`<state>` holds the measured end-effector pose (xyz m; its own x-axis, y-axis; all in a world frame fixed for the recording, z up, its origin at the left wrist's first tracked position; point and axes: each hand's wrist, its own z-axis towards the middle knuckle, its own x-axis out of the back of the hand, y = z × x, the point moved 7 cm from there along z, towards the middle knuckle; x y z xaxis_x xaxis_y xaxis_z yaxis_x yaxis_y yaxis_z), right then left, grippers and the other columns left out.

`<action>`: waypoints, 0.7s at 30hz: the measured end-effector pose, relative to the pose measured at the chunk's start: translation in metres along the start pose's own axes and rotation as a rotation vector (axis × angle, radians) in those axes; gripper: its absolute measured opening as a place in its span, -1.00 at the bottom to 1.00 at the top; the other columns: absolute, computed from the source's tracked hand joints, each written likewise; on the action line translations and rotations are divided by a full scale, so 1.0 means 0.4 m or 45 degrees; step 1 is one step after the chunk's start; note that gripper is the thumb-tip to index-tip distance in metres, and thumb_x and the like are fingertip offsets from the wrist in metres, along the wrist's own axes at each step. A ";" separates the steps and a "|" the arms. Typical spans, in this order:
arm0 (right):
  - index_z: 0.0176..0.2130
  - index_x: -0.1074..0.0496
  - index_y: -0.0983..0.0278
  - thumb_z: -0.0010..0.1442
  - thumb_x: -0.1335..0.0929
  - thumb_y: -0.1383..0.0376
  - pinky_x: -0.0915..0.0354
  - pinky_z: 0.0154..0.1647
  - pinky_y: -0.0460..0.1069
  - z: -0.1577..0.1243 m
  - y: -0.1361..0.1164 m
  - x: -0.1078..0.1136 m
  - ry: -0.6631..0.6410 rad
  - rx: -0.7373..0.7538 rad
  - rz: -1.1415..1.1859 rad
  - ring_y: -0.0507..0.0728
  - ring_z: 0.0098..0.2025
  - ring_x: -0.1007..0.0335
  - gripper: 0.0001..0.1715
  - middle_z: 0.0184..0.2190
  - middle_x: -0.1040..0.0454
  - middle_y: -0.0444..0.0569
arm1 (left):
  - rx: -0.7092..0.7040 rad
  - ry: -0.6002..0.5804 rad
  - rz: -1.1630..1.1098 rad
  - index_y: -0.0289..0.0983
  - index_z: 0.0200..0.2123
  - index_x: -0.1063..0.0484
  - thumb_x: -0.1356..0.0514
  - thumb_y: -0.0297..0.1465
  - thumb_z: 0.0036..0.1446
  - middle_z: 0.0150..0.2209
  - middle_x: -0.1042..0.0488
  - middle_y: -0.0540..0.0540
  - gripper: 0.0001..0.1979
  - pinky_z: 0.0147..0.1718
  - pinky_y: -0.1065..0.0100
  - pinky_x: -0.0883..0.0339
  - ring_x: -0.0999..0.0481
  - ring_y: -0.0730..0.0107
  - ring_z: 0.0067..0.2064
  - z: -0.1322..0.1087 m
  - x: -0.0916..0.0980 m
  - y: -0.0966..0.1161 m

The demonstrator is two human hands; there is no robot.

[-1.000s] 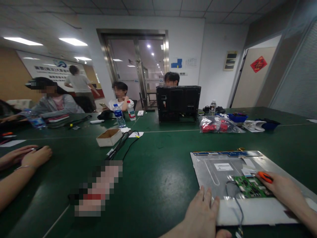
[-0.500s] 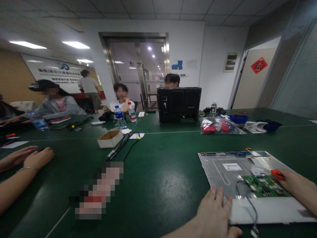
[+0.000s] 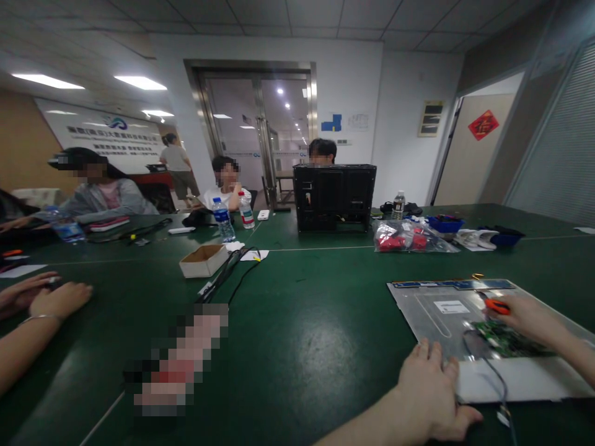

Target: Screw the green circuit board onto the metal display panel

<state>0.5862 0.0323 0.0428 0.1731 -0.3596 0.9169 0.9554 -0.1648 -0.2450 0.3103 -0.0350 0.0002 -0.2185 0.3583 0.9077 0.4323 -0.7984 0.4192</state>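
Note:
The flat display panel (image 3: pixel 421 310) lies on the table at the right, its metallic back facing up. A blue circuit strip (image 3: pixel 446 284) runs along its far edge, and a green circuit board (image 3: pixel 511 344) sits on its back. My left hand (image 3: pixel 430 390) rests with fingers spread over the panel's left edge and the table. In my right hand (image 3: pixel 523 316) is an orange-and-black utility knife (image 3: pixel 497 306), its grey tip over the panel's upper part. A dark cable (image 3: pixel 495 371) trails from the board over the near edge.
On the green table (image 3: pixel 297 347) stand a small open box (image 3: pixel 203 261), black cables (image 3: pixel 220 279), bottles (image 3: pixel 224 220) and a black device casing (image 3: pixel 334 197). A plastic bag with red items (image 3: pixel 413 236) lies beyond the panel. Another person's hands (image 3: pixel 60 297) are at the left.
The panel has shifted right and slightly away, my left hand along with it. My right hand has moved the utility knife left and up to the panel's upper part.

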 end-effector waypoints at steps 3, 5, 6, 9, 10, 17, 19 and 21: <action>-0.42 -0.59 0.20 0.19 -0.35 0.23 -0.34 -0.30 0.05 -0.020 -0.043 -0.051 -0.234 0.102 -0.018 0.32 -0.34 -0.61 -0.76 -0.42 -0.66 0.11 | -0.070 0.047 -0.012 -0.60 0.34 -0.26 -0.30 -0.07 0.24 0.40 -0.14 -0.59 -0.16 0.40 0.00 -0.02 -0.13 -0.32 0.42 0.032 -0.006 -0.004; -0.41 -0.58 0.20 0.15 -0.37 0.22 -0.35 -0.30 0.05 -0.026 -0.043 -0.070 -0.287 0.088 -0.060 0.35 -0.31 -0.62 -0.81 -0.40 -0.67 0.10 | -0.109 0.050 -0.051 -0.55 0.33 -0.29 -0.34 -0.07 0.20 0.39 -0.18 -0.55 -0.17 0.37 0.00 -0.10 -0.19 -0.28 0.41 0.049 -0.015 -0.016; -0.40 -0.57 0.21 0.14 -0.37 0.23 -0.35 -0.29 0.06 -0.027 -0.040 -0.076 -0.288 0.074 -0.080 0.36 -0.29 -0.63 -0.82 -0.38 -0.68 0.11 | -0.134 0.046 -0.068 -0.52 0.32 -0.29 -0.36 -0.08 0.18 0.39 -0.18 -0.52 -0.18 0.37 -0.01 -0.10 -0.18 -0.26 0.41 0.056 -0.019 -0.022; -0.37 -0.56 0.21 0.16 -0.34 0.24 -0.38 -0.24 0.06 -0.029 -0.032 -0.085 -0.270 0.057 -0.106 0.37 -0.23 -0.64 -0.81 -0.32 -0.69 0.14 | -0.185 0.032 -0.125 -0.51 0.29 -0.32 -0.40 -0.09 0.17 0.38 -0.22 -0.49 -0.20 0.37 0.03 -0.11 -0.18 -0.21 0.42 0.069 -0.025 -0.038; -0.36 -0.56 0.21 0.15 -0.33 0.25 -0.39 -0.23 0.06 -0.030 -0.033 -0.087 -0.269 0.054 -0.109 0.37 -0.22 -0.64 -0.80 -0.30 -0.70 0.14 | -0.184 0.032 -0.145 -0.52 0.28 -0.33 -0.40 -0.09 0.17 0.36 -0.24 -0.49 -0.20 0.37 0.05 -0.13 -0.19 -0.20 0.41 0.071 -0.025 -0.042; -0.24 -0.57 0.20 0.04 -0.33 0.34 -0.43 -0.20 0.09 -0.051 -0.077 -0.087 -0.219 0.088 -0.163 0.39 -0.12 -0.63 -0.72 -0.19 -0.69 0.12 | 0.020 0.164 -0.323 -0.40 0.22 -0.38 -0.51 0.01 -0.05 0.24 -0.35 -0.34 -0.09 0.24 0.12 -0.33 -0.41 -0.07 0.22 0.080 -0.029 -0.070; -0.18 -0.58 0.21 0.07 -0.32 0.32 -0.45 -0.16 0.13 -0.063 -0.072 -0.088 -0.208 0.105 -0.132 0.40 -0.11 -0.63 -0.68 -0.12 -0.68 0.15 | 0.154 0.248 -0.331 -0.40 0.23 -0.36 -0.55 0.05 -0.19 0.23 -0.34 -0.34 0.02 0.26 0.10 -0.29 -0.38 -0.10 0.21 0.078 -0.028 -0.085; -0.16 -0.59 0.23 0.13 -0.31 0.28 -0.46 -0.14 0.17 -0.080 -0.045 -0.088 -0.172 0.116 -0.081 0.42 -0.12 -0.63 -0.67 -0.08 -0.66 0.23 | 0.263 0.303 -0.300 -0.43 0.21 -0.38 -0.57 0.08 -0.29 0.20 -0.36 -0.36 0.08 0.27 0.05 -0.26 -0.35 -0.14 0.20 0.075 -0.024 -0.094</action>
<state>0.5553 0.0187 0.0050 0.1364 -0.2233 0.9652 0.9822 -0.0969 -0.1612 0.3225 0.0062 -0.0239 -0.5193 0.3788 0.7661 0.5073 -0.5848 0.6330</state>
